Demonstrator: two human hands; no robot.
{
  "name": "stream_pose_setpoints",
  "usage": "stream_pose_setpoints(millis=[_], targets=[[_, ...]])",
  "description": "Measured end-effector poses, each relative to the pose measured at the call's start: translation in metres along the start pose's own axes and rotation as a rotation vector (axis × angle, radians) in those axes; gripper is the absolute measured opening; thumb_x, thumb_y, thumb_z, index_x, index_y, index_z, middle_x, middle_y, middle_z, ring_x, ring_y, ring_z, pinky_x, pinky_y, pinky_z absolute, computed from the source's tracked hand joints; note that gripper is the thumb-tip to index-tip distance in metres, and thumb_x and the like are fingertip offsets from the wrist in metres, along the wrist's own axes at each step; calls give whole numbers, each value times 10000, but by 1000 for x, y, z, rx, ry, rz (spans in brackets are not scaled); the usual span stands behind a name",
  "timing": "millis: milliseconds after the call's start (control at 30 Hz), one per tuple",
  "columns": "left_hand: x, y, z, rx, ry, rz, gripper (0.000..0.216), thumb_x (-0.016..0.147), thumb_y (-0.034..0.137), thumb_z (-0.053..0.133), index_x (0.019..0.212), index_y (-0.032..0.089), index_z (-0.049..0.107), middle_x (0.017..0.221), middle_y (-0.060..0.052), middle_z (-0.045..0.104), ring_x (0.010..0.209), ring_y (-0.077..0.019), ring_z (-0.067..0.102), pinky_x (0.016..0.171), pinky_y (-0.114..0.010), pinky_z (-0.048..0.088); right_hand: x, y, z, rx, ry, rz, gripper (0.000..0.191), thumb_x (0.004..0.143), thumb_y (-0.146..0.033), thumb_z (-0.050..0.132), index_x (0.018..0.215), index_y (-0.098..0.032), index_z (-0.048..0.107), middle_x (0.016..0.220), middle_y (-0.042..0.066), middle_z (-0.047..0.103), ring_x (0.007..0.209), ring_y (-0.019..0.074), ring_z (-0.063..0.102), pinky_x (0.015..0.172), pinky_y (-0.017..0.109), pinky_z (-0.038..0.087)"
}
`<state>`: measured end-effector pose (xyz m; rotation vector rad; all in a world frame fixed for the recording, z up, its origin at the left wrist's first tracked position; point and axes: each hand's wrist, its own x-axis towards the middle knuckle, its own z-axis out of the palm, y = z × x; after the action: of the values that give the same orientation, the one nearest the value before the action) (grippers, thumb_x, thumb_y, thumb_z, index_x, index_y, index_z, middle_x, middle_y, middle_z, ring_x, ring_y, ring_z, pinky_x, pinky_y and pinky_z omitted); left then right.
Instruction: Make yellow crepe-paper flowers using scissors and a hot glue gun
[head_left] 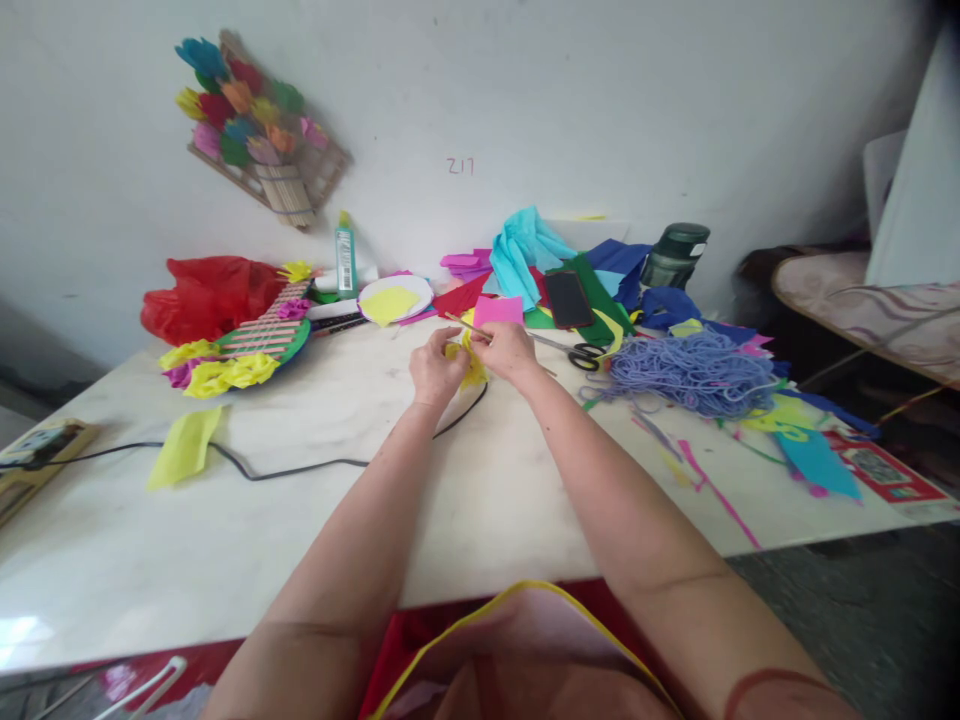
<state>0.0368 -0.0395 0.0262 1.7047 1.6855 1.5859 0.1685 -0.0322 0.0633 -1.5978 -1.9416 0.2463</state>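
Observation:
My left hand [435,368] and my right hand [508,351] meet over the white table [480,500], both pinched on a crumpled yellow paper piece [471,362]. A thin wooden stick [466,324] runs through the right hand's fingers, slanting up to the left. A pink paper square [498,310] lies just behind the hands. Black-handled scissors [581,353] rest to the right of my right hand.
A black cable [300,468] crosses the table. At left are a paper flower craft [240,355], a yellow strip [184,447] and a red bag [206,295]. Purple yarn [694,372], coloured paper scraps, a phone [568,298], a glue bottle [345,257] and a jar [675,255] lie behind and right.

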Motion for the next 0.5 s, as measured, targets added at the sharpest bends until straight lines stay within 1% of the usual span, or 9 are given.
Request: stream_pose_setpoints(millis=[67,133,200,367,500], targets=[[2,-2,1,-136,-12,-66,351,621,228,630,957,200,730,625,5,637,635,-180,612,685,-296,485,0,0,-1,2,-9,5,197,828,-320,570,847,-226,742,784,40,715,792,198,632,653,268,399],[5,-4,2,-331,-56,-180,375,594,251,621,948,178,720,576,22,597,559,-156,576,597,-276,470,1,0,-1,15,-7,6,205,824,-315,568,848,-218,747,770,36,711,768,191,625,639,265,392],[8,-4,0,-489,-104,-302,388,552,270,634,917,165,712,586,23,601,527,-138,563,548,-259,453,1,1,0,37,1,-4,211,818,-308,565,845,-211,750,758,27,705,743,181,616,623,259,382],[13,-4,-9,-634,-211,-512,362,463,233,687,820,175,697,633,6,637,522,-120,567,486,-226,417,2,3,2,75,24,-42,201,792,-296,577,820,-199,751,752,19,705,738,171,614,613,251,374],[15,-6,-16,-730,-314,-608,334,450,172,712,781,172,670,663,-15,665,542,-133,597,479,-228,442,1,3,4,78,21,-71,201,787,-286,578,827,-209,759,777,20,720,768,172,628,633,249,388]])
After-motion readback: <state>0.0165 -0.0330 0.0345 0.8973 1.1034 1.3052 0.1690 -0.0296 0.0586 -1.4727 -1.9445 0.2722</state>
